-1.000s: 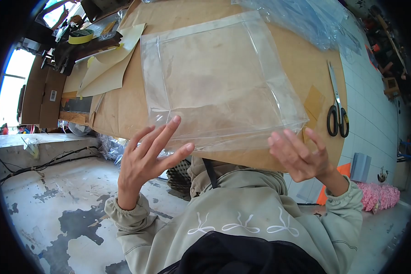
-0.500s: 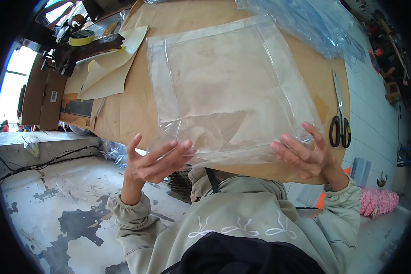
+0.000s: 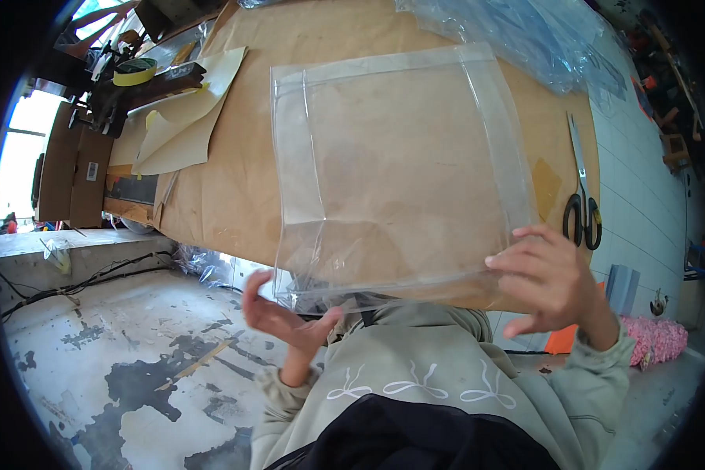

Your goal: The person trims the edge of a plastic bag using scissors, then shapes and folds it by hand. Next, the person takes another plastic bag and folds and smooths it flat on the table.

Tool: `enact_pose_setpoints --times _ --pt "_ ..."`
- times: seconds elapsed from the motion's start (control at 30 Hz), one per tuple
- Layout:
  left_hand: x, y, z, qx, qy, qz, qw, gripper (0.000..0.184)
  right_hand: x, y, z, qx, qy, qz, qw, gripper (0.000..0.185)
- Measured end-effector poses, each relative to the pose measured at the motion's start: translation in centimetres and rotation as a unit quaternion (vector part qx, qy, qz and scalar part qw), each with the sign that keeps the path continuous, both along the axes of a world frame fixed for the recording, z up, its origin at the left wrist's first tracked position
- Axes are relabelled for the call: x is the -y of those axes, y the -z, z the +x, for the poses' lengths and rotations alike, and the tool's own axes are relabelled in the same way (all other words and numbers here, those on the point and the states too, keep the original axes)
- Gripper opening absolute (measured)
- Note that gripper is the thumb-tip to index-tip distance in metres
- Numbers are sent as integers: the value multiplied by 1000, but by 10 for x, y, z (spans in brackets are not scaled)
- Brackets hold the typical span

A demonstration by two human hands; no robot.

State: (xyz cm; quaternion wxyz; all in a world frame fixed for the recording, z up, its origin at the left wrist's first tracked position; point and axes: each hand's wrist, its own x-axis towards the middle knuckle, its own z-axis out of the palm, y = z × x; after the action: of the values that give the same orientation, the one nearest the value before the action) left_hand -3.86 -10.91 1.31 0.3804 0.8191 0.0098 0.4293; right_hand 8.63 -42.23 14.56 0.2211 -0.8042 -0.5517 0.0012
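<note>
A clear plastic bag or cover [image 3: 403, 164] with seamed borders lies on the brown-paper-covered table [image 3: 219, 196], its near edge hanging slightly over the table's front. My left hand [image 3: 288, 319] is at the near left corner of the plastic, thumb and fingers apart, with nothing visibly gripped. At the near right side, my right hand [image 3: 547, 280] has its fingers spread, the fingertips over the plastic's edge. Black-handled scissors [image 3: 580, 196] lie to the right of the plastic.
Crumpled clear plastic [image 3: 525, 39] covers the far right corner. On the left are cream paper sheets [image 3: 188, 117], a yellow tape roll [image 3: 135, 72] on a dark machine, and a cardboard box [image 3: 74, 172]. A co-worker's hand [image 3: 106, 19] shows at the upper left.
The plastic has shifted right and toward me. My left hand has moved right and down to its near corner. My right hand has turned, its fingers now pointing left.
</note>
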Motion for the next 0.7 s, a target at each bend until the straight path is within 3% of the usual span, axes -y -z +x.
enact_pose_setpoints --times 0.03,0.13,0.23,0.33,0.43,0.53,0.7 --pt "9 5 -13 -66 6 -108 992 99 -6 -4 10 -10 -20 -5 1000 50" --pt "33 0 -11 -78 -13 -238 968 55 -48 -15 47 -88 -106 -57 989 53" --pt "31 -4 -4 -89 -13 -147 985 35 -109 2 75 -113 -154 -32 981 44" --pt "25 -18 9 -118 -41 -6 992 26 -157 40 90 -100 -140 27 985 54" --pt "26 -15 15 -84 -79 8 993 25 -178 74 100 -54 -100 47 992 61" --pt "17 -6 5 -96 -40 49 993 23 -182 83 101 -8 -71 20 997 57" --pt "18 -12 9 -68 14 9 998 31 -183 85 102 15 -55 19 998 57"
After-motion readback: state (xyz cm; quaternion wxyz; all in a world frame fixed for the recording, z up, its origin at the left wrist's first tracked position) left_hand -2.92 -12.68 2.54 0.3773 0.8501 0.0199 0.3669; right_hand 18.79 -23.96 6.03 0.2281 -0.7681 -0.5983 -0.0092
